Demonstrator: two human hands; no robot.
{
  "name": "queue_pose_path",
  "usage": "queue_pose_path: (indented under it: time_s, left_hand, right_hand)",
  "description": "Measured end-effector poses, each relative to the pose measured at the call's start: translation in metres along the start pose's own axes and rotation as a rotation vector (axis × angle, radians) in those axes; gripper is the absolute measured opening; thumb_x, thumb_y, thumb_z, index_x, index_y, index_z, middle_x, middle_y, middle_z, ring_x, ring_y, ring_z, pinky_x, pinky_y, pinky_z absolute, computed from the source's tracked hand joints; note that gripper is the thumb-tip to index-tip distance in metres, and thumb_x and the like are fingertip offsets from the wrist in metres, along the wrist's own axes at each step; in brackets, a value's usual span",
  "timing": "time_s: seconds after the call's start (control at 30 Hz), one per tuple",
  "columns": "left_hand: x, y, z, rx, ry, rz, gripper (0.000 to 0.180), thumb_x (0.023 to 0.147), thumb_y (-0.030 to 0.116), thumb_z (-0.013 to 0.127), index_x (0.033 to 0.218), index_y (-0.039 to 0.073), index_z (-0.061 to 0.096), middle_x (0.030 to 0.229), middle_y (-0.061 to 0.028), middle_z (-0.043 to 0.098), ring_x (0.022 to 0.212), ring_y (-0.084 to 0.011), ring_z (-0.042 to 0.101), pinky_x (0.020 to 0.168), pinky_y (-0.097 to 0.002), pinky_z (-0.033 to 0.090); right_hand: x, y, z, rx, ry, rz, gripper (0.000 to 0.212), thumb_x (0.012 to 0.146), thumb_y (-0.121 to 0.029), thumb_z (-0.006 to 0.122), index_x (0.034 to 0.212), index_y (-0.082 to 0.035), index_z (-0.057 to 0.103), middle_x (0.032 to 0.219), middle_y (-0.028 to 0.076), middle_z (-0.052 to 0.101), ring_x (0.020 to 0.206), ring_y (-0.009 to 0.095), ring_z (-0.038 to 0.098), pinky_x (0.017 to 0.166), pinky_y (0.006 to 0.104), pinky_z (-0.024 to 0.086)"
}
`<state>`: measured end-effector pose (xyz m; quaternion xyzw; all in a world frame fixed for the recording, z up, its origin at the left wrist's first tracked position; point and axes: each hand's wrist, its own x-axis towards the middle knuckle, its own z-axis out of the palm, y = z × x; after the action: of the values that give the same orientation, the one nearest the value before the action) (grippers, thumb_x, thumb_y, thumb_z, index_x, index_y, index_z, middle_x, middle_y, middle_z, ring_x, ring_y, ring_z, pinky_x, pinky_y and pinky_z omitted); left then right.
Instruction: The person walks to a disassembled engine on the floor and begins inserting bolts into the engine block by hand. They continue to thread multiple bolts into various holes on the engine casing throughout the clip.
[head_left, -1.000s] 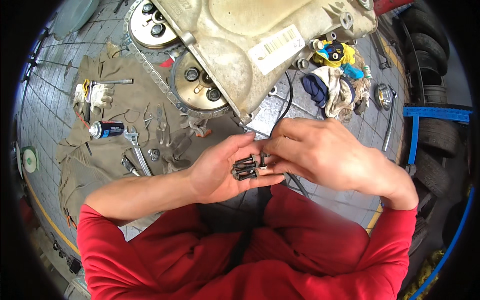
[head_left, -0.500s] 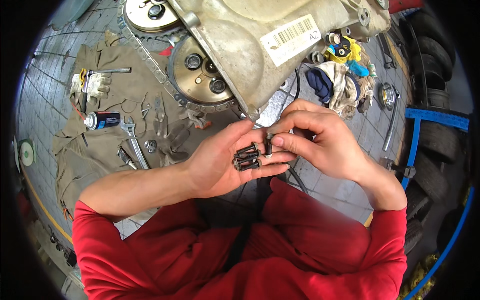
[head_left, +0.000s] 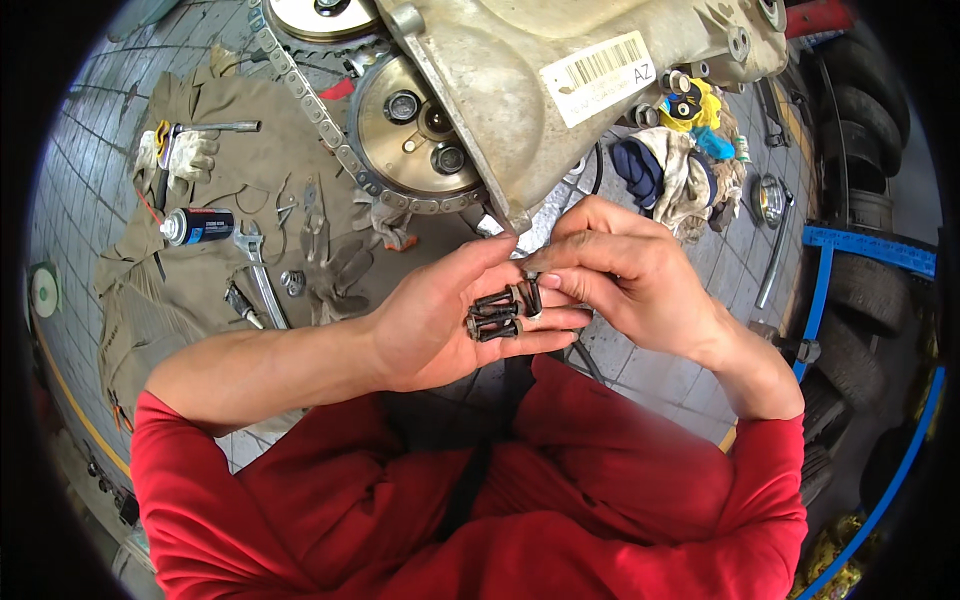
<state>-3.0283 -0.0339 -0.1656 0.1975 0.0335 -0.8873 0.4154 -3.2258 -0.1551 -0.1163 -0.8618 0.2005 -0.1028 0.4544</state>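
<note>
My left hand [head_left: 423,318] lies palm up, fingers stretched to the right, holding several dark bolts [head_left: 494,315] side by side on the palm. My right hand [head_left: 640,280] pinches one more bolt [head_left: 533,298] between thumb and fingertips, over the left fingers; its lower end is close to them, and I cannot tell if it touches. Just beyond both hands is a large metal engine casing [head_left: 500,90] with a pale label. A gold-coloured sprocket [head_left: 412,125] and a metal chain [head_left: 318,115] are at its left side.
On a brown cloth [head_left: 240,95] at left lie a spray can [head_left: 198,227], an adjustable wrench [head_left: 262,275] and work gloves [head_left: 190,158]. Stained rags [head_left: 680,175] sit right of the casing. A blue rack [head_left: 870,247] with tyres [head_left: 870,298] stands at far right.
The pinched bolt has tilted and moved slightly left, nearer the bolts on my left palm. The casing and sprocket have shifted right in the view. Both hands keep their hold.
</note>
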Motion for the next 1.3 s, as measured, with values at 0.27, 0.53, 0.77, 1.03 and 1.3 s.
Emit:
queue_pose_path:
  time_s: [0.27,0.53,0.77,1.03,1.3]
  left_hand:
    - [0.001,-0.003,-0.002,-0.009,-0.013,-0.005,0.070,0.113,0.049,0.035,0.144,-0.012,0.049,0.139,-0.0200,0.064,0.135,-0.0350,0.062,0.121,-0.0467,0.045]
    - [0.003,-0.004,-0.004,0.003,-0.054,-0.013,0.075,0.113,0.051,0.034,0.148,-0.014,0.045,0.147,-0.0219,0.059,0.139,-0.0358,0.058,0.121,-0.0473,0.045]
    - [0.004,-0.004,-0.005,0.020,-0.051,-0.033,0.074,0.114,0.051,0.029,0.149,-0.011,0.046,0.150,-0.0216,0.058,0.143,-0.0399,0.055,0.120,-0.0511,0.046]
    - [0.002,-0.002,-0.004,0.061,-0.025,-0.056,0.077,0.113,0.054,0.028,0.150,-0.010,0.046,0.152,-0.0233,0.057,0.145,-0.0412,0.053,0.117,-0.0494,0.048]
    - [-0.001,-0.004,-0.007,0.301,0.037,-0.023,0.050,0.114,0.040,0.043,0.141,0.000,0.057,0.131,-0.0139,0.068,0.110,-0.0211,0.068,0.085,-0.0352,0.055]
  right_hand:
    - [-0.001,0.003,0.001,-0.015,-0.033,-0.037,0.017,0.094,-0.008,0.079,0.110,-0.004,0.079,0.096,0.009,0.069,0.087,0.024,0.070,0.074,0.0346,0.057]
    - [-0.002,0.002,-0.001,-0.036,-0.056,-0.051,0.018,0.093,-0.008,0.079,0.111,-0.005,0.079,0.096,0.008,0.068,0.086,0.024,0.069,0.073,0.0353,0.057]
    - [-0.003,0.005,0.000,-0.030,-0.057,-0.046,0.020,0.090,-0.006,0.079,0.111,-0.005,0.079,0.096,0.008,0.068,0.086,0.025,0.070,0.073,0.0352,0.057]
    - [-0.004,0.009,-0.001,-0.042,-0.055,-0.064,0.021,0.091,-0.003,0.078,0.112,-0.005,0.078,0.097,0.008,0.068,0.086,0.025,0.070,0.074,0.0355,0.057]
    - [-0.002,0.006,-0.008,-0.024,-0.048,0.099,0.009,0.095,-0.008,0.073,0.096,0.001,0.071,0.090,0.011,0.068,0.083,0.028,0.069,0.071,0.0369,0.056]
